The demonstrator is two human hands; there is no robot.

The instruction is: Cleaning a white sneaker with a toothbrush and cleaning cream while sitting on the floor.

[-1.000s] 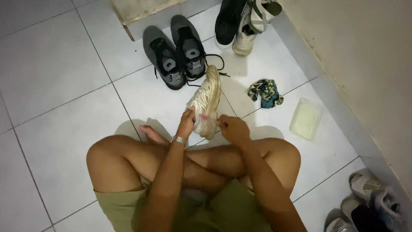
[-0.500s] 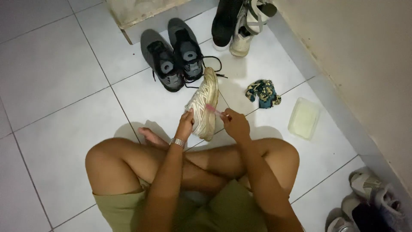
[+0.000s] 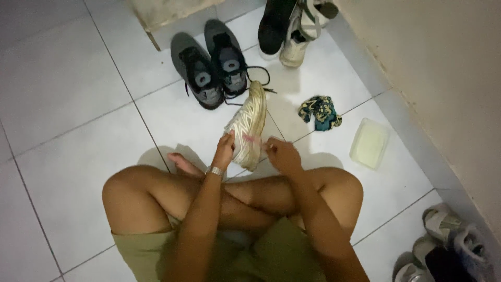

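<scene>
Sitting cross-legged on the white tiled floor [image 3: 68, 94], the person props a pale, worn sneaker [image 3: 248, 124] on its heel just in front of the shins, toe pointing away toward a pair of dark grey trainers [image 3: 213, 68]. Those trainers lie just beyond the pale shoe's toe, with a loose black lace trailing on the tile beside it; a tug or a tip forward could snag that lace or knock the pair. More shoes stand near the wall at the top, and others sit at the lower right corner. A shallow pale tub [image 3: 369, 142] rests on the floor to the person's right, near the knee, where a shifting leg could bump it. A crumpled patterned cloth [image 3: 320, 112] lies between tub and sneaker. The left hand [image 3: 224, 151] grips the sneaker's side with fingers closed on it; the right hand [image 3: 279, 155] is curled at the shoe's other side, touching near the heel, though whether it pinches anything is too dim to tell. Balanced on its narrow heel, the sneaker could roll sideways if either grip slackens.
</scene>
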